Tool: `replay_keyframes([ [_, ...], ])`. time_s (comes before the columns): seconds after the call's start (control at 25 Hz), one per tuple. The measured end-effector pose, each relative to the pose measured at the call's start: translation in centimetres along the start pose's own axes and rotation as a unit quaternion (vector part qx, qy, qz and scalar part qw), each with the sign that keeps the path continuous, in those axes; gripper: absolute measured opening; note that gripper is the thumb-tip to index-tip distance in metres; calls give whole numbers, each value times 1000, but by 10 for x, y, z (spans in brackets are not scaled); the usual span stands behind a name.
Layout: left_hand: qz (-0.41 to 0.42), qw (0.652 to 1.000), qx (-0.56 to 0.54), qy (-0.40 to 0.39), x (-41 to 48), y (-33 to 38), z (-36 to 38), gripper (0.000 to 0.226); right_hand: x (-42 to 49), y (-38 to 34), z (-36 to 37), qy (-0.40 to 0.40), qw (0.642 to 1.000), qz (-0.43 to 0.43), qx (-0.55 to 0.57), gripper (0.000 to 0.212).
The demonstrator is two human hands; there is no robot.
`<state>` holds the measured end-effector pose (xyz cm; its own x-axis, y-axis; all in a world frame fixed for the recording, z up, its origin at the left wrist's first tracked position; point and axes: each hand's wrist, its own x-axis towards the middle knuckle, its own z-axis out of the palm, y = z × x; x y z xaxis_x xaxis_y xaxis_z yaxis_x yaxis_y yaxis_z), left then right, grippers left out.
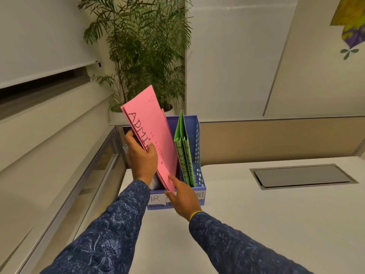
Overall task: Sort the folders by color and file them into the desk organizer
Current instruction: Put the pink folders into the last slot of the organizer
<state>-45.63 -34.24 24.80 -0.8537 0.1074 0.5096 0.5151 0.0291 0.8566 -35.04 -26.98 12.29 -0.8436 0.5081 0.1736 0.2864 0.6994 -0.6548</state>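
A blue desk organizer (198,147) stands at the desk's back left corner, with white labels on its front. Green folders (184,155) stand upright in its right compartment. A stack of pink folders (152,123) marked "ADMI..." leans tilted to the left, its lower end inside the organizer's middle part. My left hand (142,157) is shut on the pink stack's left edge. My right hand (182,196) touches the stack's bottom corner with its fingertips, in front of the organizer. Something white shows in the left compartment, mostly hidden by my left wrist.
A potted palm (142,56) stands behind the organizer. A grey cable hatch (302,176) is set into the white desk (256,224) at the right. A beige partition (276,139) runs along the desk's back, and a glass panel along the left.
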Motion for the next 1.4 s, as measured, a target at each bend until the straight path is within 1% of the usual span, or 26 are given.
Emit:
replay_keyframes([
  [0.12,-13,999,37,-37,7,-8,-3,62,6,10,3,18,996,6,-83,51],
  [0.24,-2,996,71,-46,12,-14,-7,69,13,19,7,36,991,11,-127,45],
  [0.36,14,998,45,-50,13,-16,-8,77,16,25,11,38,994,30,-96,38],
  [0.44,32,997,50,-52,13,-17,-9,86,11,29,15,29,997,33,-69,45],
  [0.52,41,996,56,-60,15,-18,-10,93,9,33,18,21,997,27,-72,50],
  [0.64,40,993,67,-85,19,-22,-13,102,15,40,16,16,995,51,-86,45],
  [0.76,50,991,67,-108,20,-25,-14,103,22,39,14,20,992,70,-107,38],
  [1.0,87,987,80,-112,24,-25,-20,107,32,34,19,13,988,84,-131,19],
  [1.12,104,982,94,-125,26,-22,-22,108,36,34,21,13,987,89,-135,21],
  [1.28,111,976,115,-146,30,-19,-23,98,39,35,24,17,987,94,-132,22],
  [1.4,112,976,119,-147,29,-15,-24,98,44,36,22,11,987,94,-132,19],
])
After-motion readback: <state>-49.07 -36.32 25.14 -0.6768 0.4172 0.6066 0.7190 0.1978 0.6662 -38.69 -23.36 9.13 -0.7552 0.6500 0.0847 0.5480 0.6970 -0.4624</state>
